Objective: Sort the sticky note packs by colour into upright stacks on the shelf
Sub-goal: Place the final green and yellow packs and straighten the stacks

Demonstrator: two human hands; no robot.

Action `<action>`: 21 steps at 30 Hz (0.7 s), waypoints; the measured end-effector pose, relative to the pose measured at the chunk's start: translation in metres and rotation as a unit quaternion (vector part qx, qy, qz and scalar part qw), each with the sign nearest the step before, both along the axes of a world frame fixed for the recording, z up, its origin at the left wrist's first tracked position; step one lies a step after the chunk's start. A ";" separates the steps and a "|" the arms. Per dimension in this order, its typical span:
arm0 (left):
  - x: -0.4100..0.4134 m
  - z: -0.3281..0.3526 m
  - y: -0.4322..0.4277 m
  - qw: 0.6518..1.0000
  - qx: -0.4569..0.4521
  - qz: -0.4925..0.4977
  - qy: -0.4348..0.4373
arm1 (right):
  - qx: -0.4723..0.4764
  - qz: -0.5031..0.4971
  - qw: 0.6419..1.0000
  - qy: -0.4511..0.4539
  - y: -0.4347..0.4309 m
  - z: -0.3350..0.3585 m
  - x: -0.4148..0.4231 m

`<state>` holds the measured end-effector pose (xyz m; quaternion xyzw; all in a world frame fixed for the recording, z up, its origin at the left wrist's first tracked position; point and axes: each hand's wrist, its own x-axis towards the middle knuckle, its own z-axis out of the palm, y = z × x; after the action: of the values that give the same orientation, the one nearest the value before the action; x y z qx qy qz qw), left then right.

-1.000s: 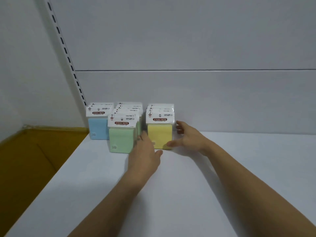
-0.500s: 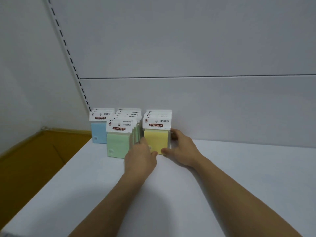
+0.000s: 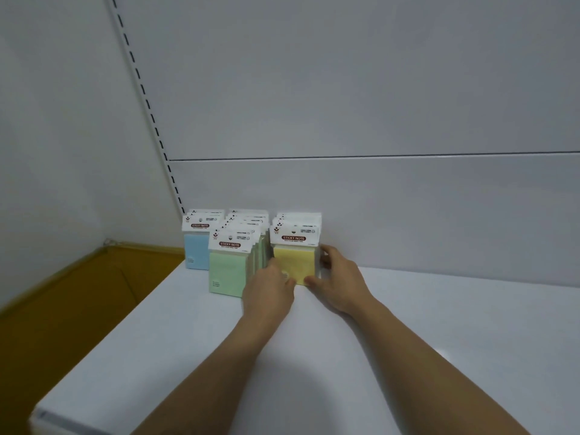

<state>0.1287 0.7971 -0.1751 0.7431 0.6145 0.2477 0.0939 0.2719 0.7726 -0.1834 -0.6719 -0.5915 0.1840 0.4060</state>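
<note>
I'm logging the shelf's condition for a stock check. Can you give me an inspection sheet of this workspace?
Surface: white shelf, bare in front of the packs.
Job's things: blue stack, green stack and yellow stack, upright in rows by the back wall.
Clutter: nothing seen.
Grippers: left hand and right hand flank the yellow stack, fingers touching it.
Cables: nothing seen.
Surroundings: white back panel, slotted upright rail, brown cardboard box at the left.

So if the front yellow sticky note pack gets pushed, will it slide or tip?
The front yellow pack probably slides rather than tips: it stands upright against packs behind. Its white header card looks thin, likely bendy. Both hands, left hand and right hand, bracket it.
</note>
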 end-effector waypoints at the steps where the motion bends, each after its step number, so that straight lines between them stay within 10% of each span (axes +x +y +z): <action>1: -0.001 0.001 -0.002 1.000 0.000 -0.002 -0.009 | 0.000 0.000 1.000 0.003 -0.001 0.000 0.000; 21: -0.117 0.021 0.018 0.994 0.082 -0.052 -0.059 | 0.127 -0.167 0.974 -0.087 -0.024 0.020 -0.039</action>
<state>0.0115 0.8153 -0.1546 0.7632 0.5465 0.3350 0.0815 0.2327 0.7490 -0.1629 -0.7176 -0.5223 -0.0220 0.4601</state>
